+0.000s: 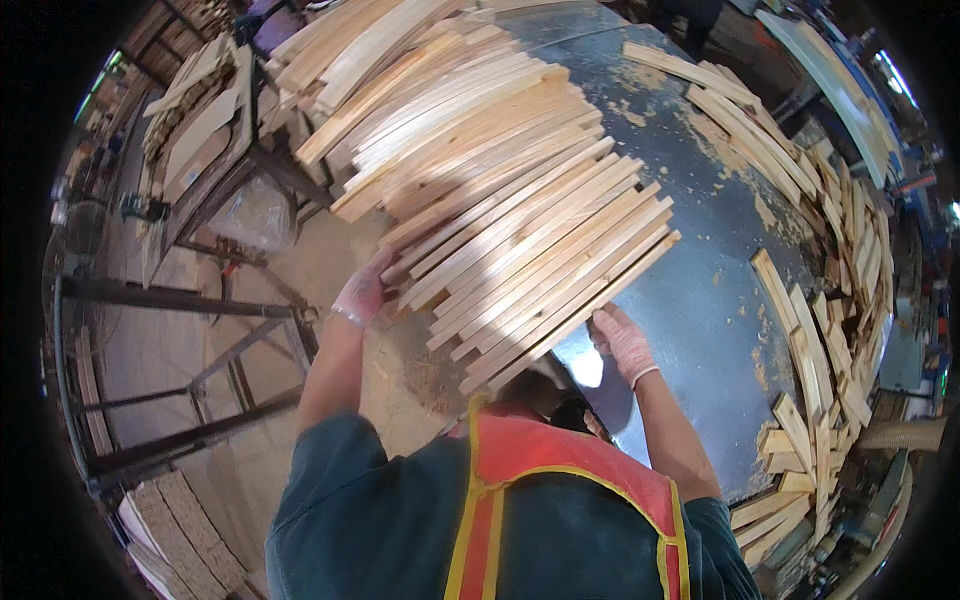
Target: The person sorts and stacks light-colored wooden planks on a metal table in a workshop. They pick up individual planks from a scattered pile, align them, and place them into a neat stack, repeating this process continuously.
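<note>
A row of pale wooden strips (540, 262) lies side by side at the middle, overhanging the near-left edge of a dark, shiny tabletop (680, 330). My left hand (364, 291), in a thin whitish glove, holds the strips at their left ends; its fingertips are partly hidden by the wood. My right hand (622, 344), gloved too, is closed against the near side of the closest strip, towards its right end. The fingers there are curled and partly out of sight. More light wooden strips (460, 110) sit closely packed just beyond the row.
Loose wooden offcuts (835, 330) are heaped along the table's right side, and sawdust (735, 150) is scattered over its surface. Left of me stand a metal frame (190, 400) and a dark workbench (240, 150) carrying boards. A stack of boards (185, 535) rests at the lower left.
</note>
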`<action>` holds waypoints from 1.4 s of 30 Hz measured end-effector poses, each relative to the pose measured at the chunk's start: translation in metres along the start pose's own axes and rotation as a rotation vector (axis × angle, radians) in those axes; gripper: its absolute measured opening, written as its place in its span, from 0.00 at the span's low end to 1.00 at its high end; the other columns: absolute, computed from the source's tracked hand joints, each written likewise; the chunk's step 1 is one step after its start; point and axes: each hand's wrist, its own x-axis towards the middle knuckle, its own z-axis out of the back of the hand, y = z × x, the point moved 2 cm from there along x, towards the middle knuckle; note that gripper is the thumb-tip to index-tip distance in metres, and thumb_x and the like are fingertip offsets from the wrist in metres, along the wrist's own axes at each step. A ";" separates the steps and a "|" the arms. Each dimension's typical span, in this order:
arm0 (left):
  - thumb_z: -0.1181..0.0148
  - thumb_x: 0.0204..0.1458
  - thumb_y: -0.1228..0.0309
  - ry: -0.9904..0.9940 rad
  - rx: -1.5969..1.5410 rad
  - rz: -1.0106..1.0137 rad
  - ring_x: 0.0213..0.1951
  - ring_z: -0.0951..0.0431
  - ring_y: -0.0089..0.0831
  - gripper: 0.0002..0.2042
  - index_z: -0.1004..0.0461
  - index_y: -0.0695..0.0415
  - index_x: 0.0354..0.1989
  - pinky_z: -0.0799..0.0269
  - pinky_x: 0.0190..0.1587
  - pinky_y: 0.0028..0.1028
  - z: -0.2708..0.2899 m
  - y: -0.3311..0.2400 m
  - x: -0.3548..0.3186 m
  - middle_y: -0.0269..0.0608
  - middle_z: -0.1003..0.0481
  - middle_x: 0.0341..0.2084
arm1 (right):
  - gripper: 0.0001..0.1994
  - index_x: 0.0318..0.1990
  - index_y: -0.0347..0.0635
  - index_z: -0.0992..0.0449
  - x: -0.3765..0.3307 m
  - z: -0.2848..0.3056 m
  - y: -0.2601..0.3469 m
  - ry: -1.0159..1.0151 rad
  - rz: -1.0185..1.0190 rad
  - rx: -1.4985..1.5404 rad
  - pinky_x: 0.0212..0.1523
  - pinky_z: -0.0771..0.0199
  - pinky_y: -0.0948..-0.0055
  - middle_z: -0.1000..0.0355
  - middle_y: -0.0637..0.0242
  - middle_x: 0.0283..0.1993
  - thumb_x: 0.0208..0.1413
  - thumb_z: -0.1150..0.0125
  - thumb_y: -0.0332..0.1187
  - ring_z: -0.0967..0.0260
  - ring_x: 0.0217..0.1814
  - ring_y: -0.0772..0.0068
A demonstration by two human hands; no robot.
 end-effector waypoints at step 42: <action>0.25 0.51 0.65 0.047 1.352 -1.932 0.74 0.37 0.56 0.42 0.37 0.53 0.76 0.41 0.75 0.51 -0.370 -0.129 -0.138 0.55 0.35 0.72 | 0.51 0.77 0.46 0.40 -0.200 0.203 0.085 -0.618 0.101 -1.098 0.72 0.30 0.55 0.27 0.47 0.65 0.44 0.22 0.47 0.29 0.69 0.45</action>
